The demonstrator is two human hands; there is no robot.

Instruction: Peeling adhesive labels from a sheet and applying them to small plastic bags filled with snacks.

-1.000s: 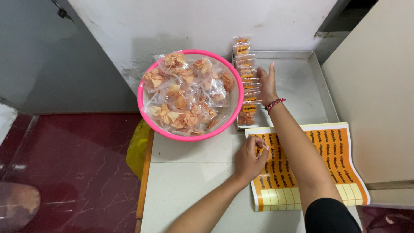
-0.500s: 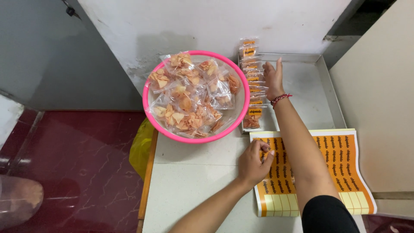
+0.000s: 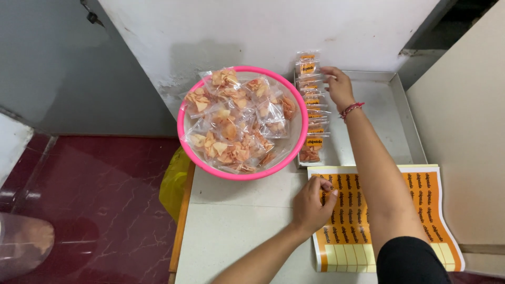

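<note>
White table (image 3: 236, 221), left hand (image 3: 311, 204) pinching orange sticker sheet (image 3: 368, 221) (glossy), right hand (image 3: 337, 87) fingering labelled snack packets (image 3: 311, 105).

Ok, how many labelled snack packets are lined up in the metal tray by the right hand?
About 8 labelled packets, overlapping in one row along the left edge of the metal tray, running from the wall toward the sticker sheet. Overlap may hide some. The right hand touches the farthest ones.

The right hand (image 3: 339, 87) has slid from mid-row to the top packet (image 3: 306, 65).

Clear snack packets (image 3: 239, 123) (basin); orange label sheet (image 3: 379, 221).
</note>
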